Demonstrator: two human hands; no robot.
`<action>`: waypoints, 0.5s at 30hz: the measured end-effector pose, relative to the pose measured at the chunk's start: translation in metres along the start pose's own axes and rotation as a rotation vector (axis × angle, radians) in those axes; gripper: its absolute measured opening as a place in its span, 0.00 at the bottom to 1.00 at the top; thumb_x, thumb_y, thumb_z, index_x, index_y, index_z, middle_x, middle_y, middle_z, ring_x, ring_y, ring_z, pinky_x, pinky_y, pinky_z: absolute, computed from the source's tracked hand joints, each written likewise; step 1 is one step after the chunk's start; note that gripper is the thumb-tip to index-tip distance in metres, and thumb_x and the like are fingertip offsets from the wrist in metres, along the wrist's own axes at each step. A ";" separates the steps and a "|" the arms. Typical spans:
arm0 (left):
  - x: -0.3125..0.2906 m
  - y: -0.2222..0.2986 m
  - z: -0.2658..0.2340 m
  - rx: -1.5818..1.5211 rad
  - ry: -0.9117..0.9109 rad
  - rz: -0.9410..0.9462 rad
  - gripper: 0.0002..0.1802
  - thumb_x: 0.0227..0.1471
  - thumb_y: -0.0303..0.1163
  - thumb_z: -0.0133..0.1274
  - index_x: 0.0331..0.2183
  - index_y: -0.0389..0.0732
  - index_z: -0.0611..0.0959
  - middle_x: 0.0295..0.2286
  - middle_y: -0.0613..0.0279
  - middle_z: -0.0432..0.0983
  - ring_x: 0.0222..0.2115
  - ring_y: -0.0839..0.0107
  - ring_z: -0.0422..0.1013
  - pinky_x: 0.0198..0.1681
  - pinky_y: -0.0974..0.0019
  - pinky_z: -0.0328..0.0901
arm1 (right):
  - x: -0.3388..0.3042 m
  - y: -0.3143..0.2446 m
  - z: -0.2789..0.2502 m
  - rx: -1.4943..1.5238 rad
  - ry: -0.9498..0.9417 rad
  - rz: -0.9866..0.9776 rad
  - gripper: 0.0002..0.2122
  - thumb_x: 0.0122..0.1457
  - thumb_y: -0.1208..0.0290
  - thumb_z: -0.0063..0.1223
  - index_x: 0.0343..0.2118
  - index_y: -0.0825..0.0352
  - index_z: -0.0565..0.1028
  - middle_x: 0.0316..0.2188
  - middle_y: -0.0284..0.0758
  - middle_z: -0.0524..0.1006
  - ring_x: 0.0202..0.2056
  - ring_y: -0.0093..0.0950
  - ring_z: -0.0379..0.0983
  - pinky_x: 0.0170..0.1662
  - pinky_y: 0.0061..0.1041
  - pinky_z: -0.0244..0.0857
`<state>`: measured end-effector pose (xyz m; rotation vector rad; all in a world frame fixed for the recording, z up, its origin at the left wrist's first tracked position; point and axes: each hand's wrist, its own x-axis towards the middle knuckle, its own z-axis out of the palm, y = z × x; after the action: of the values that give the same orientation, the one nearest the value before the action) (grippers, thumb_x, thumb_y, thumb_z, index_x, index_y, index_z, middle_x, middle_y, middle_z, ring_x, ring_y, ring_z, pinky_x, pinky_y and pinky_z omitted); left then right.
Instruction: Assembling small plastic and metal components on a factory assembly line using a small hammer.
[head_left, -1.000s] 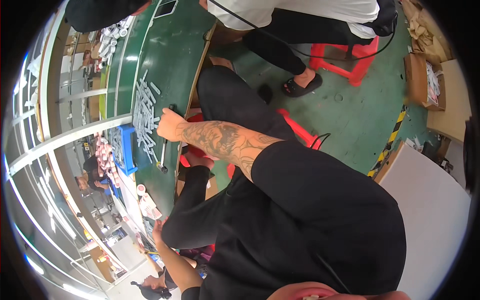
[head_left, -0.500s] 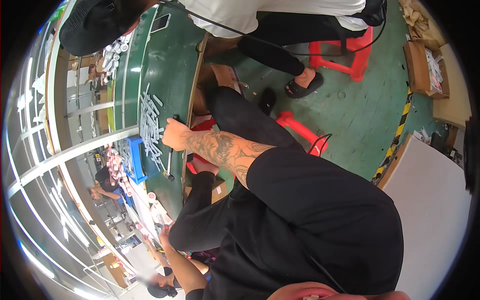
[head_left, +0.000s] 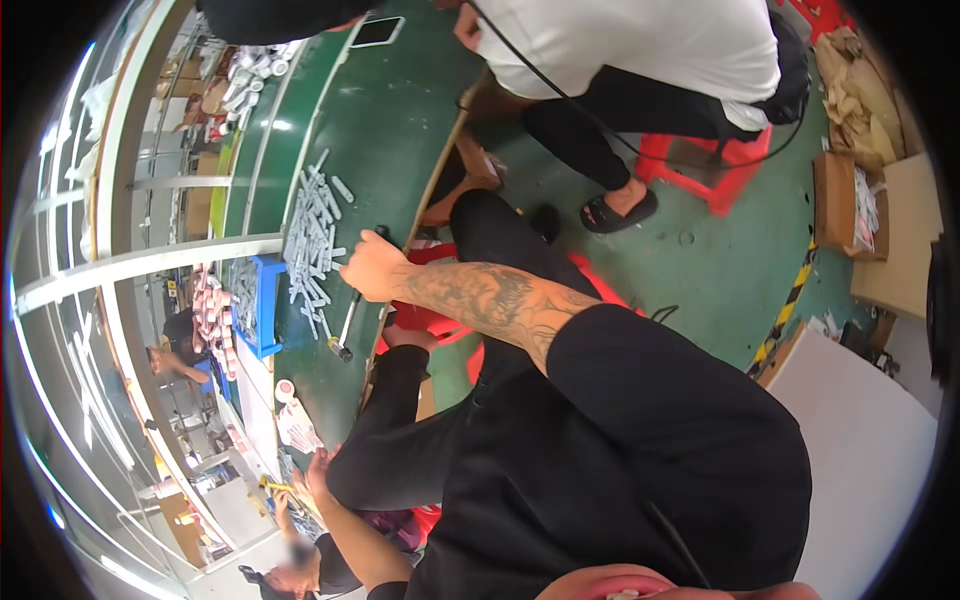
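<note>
My right hand [head_left: 374, 268], on the tattooed arm, is closed at the edge of the green worktable [head_left: 385, 130]. It appears to grip a small hammer [head_left: 349, 318] with a metal shaft. The hammer's black grip end shows past my fist, and its dark and yellowish head points toward the lower table. Beside the fist lies a loose pile of grey stick-like parts [head_left: 313, 235]. My left hand [head_left: 316, 478] is low on the left, at the table edge by a pale pink and white item [head_left: 298, 424]. Its fingers are too small to show whether they hold it.
A blue bin [head_left: 268, 308] borders the parts pile. A phone [head_left: 378, 32] lies farther up the table. A co-worker in a white shirt [head_left: 640, 45] sits above, near a red stool [head_left: 715, 172]. Another person [head_left: 290, 572] is at lower left. A metal frame bar [head_left: 150, 265] crosses the left side.
The view has shifted, so the phone, worktable and seated co-worker appear farther right. My right fist stays beside the parts pile with the hammer. The co-worker's arm now shows beside the table.
</note>
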<state>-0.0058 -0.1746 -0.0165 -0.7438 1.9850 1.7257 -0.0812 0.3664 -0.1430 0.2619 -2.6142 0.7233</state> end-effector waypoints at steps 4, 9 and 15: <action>0.022 -0.001 -0.065 0.134 -0.050 0.174 0.12 0.70 0.40 0.54 0.34 0.44 0.76 0.37 0.42 0.85 0.52 0.48 0.80 0.58 0.46 0.74 | 0.011 -0.014 -0.015 0.032 0.014 -0.036 0.06 0.51 0.66 0.65 0.33 0.55 0.84 0.26 0.31 0.84 0.36 0.33 0.83 0.50 0.39 0.60; 0.053 -0.035 -0.055 -0.043 -0.114 0.181 0.12 0.73 0.36 0.49 0.38 0.39 0.75 0.34 0.56 0.77 0.52 0.45 0.79 0.68 0.40 0.63 | -0.003 0.001 -0.011 0.022 0.015 -0.070 0.07 0.57 0.61 0.62 0.32 0.57 0.82 0.26 0.32 0.84 0.35 0.35 0.81 0.48 0.39 0.60; 0.025 -0.036 -0.016 0.026 -0.097 0.214 0.22 0.76 0.48 0.42 0.35 0.41 0.74 0.28 0.42 0.84 0.46 0.41 0.82 0.64 0.44 0.66 | -0.001 0.003 -0.007 0.039 -0.002 -0.073 0.08 0.60 0.60 0.61 0.29 0.57 0.79 0.26 0.34 0.83 0.33 0.36 0.80 0.47 0.39 0.60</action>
<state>-0.0018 -0.1965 -0.0574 -0.4431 2.0790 1.8130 -0.0787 0.3731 -0.1395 0.3677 -2.5796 0.7497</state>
